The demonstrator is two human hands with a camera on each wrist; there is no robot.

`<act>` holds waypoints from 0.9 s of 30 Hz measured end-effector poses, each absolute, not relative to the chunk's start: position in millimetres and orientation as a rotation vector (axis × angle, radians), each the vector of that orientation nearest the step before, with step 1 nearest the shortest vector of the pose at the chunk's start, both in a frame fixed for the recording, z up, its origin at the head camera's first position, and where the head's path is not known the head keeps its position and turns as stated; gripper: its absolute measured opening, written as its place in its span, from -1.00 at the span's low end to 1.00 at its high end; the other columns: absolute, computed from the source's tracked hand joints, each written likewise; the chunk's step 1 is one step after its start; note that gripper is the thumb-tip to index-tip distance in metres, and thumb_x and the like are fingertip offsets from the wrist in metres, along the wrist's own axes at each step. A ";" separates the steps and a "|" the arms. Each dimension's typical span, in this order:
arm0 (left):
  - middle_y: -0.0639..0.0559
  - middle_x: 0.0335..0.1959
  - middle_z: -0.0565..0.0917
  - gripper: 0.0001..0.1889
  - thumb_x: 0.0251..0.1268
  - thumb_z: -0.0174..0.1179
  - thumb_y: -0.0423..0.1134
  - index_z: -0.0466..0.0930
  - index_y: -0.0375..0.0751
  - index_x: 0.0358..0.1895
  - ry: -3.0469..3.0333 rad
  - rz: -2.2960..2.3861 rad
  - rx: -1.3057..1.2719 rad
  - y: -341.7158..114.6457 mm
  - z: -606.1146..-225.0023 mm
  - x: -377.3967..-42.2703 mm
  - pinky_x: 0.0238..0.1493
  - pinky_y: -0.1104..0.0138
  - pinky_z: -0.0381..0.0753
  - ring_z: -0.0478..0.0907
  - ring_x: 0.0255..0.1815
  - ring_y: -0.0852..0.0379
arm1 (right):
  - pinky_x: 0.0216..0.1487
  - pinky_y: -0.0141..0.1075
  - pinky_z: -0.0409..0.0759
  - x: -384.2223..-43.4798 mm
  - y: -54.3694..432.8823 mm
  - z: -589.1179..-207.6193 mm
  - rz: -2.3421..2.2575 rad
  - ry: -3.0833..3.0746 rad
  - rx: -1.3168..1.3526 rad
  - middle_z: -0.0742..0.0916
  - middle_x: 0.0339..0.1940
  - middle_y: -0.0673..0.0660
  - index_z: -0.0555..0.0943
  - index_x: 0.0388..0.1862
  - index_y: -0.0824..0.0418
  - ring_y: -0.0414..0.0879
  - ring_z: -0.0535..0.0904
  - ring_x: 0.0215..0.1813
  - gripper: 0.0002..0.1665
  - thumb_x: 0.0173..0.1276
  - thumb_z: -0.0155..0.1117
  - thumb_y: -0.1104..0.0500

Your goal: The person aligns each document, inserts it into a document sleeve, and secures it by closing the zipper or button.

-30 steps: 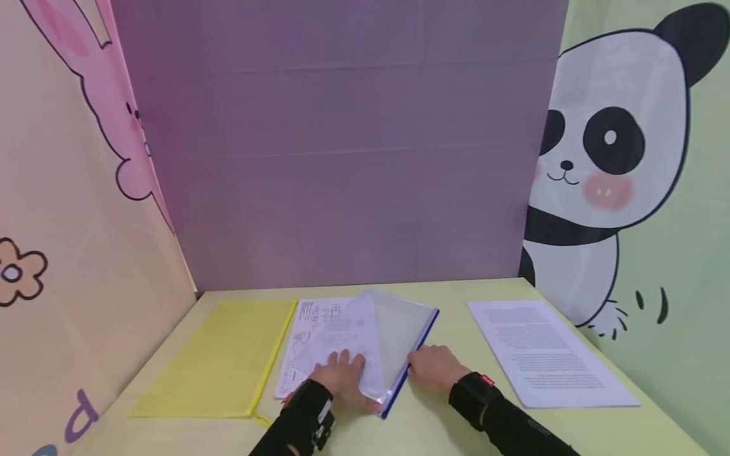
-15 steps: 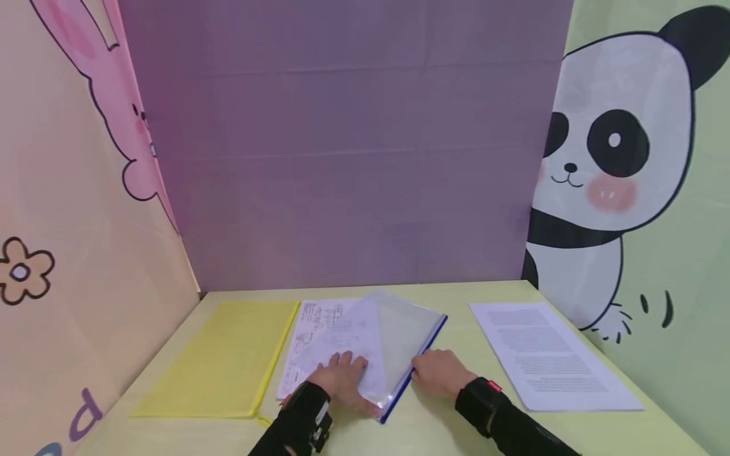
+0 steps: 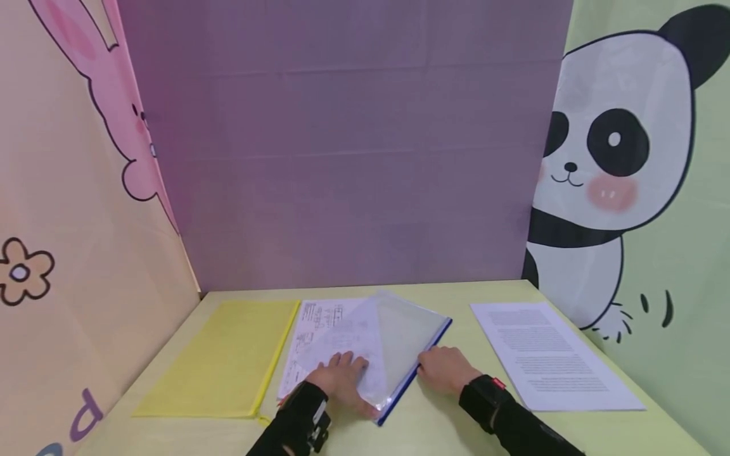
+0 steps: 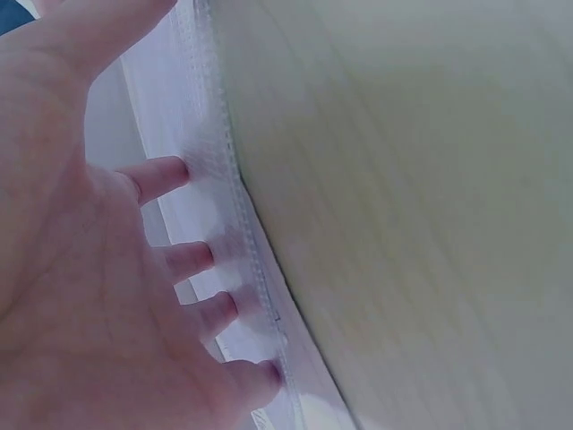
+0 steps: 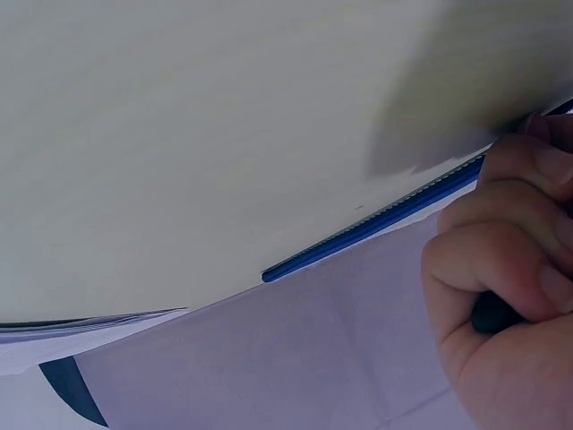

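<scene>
A clear plastic document pouch [image 3: 407, 329] with a blue edge strip lies tilted across a sheet of handwritten paper [image 3: 312, 329] in the head view. My left hand [image 3: 342, 380] rests spread on the pouch's lower left part, thumb toward the bottom corner. Seen from the left wrist, its fingertips [image 4: 199, 255] press on the plastic near a seam. My right hand [image 3: 447, 370] pinches the blue edge strip [image 3: 410, 380] around its middle. In the right wrist view its fingers [image 5: 501, 215] are curled at the strip [image 5: 376, 222], and a dark rounded piece [image 5: 495, 313] shows within the curl.
A yellow translucent pouch [image 3: 219, 361] lies at the left of the pale table [image 3: 393, 440], beside the handwritten sheet. Printed papers [image 3: 553, 358] lie at the right, past my right hand. A purple panel [image 3: 353, 158] stands behind the table, with cartoon-printed walls at both sides.
My right hand has shifted slightly right, and the pouch's blue edge has swung right with it, leaning more. The left hand stays in place on the pouch.
</scene>
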State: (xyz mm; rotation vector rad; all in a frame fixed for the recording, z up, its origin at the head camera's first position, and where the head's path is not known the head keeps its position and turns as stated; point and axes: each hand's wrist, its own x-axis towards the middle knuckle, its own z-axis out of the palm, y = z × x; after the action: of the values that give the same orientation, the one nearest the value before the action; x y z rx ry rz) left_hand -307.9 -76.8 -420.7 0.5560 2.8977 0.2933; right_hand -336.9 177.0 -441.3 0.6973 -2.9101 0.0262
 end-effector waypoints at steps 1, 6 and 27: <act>-0.21 0.35 0.42 0.01 -0.18 0.53 0.36 0.41 -0.08 0.38 2.900 0.291 0.562 -77.1 -420.9 -308.0 0.33 -0.31 0.30 0.32 0.39 -0.27 | -0.37 -0.06 0.55 -337.0 177.1 -441.6 0.021 -2.913 0.695 0.57 -0.57 0.05 0.54 -0.50 0.15 -0.03 0.52 -0.48 -0.77 0.38 0.23 0.16; -0.21 0.43 0.38 0.04 -0.16 0.53 0.35 0.39 -0.08 0.43 2.888 0.299 0.572 -78.7 -420.6 -309.1 0.38 -0.31 0.25 0.27 0.45 -0.29 | -0.37 -0.06 0.56 -336.8 178.1 -442.4 0.011 -2.910 0.701 0.58 -0.56 0.04 0.51 -0.52 0.15 -0.02 0.53 -0.47 -0.75 0.37 0.23 0.15; -0.16 0.60 0.20 0.11 -0.13 0.53 0.31 0.27 0.04 0.56 2.776 0.336 0.495 -81.6 -423.9 -315.3 0.50 -0.24 0.08 0.07 0.60 -0.25 | -0.33 0.04 0.60 -336.9 188.6 -438.9 0.069 -2.916 0.653 0.62 -0.53 0.11 0.51 -0.52 0.16 0.07 0.62 -0.40 -0.75 0.36 0.25 0.15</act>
State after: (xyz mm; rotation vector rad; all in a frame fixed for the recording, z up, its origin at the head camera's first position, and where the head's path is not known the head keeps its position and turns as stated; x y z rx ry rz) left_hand -315.3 -81.6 -423.9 0.4953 2.7759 0.3357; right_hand -336.9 188.6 -438.9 0.6530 -2.9163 0.0694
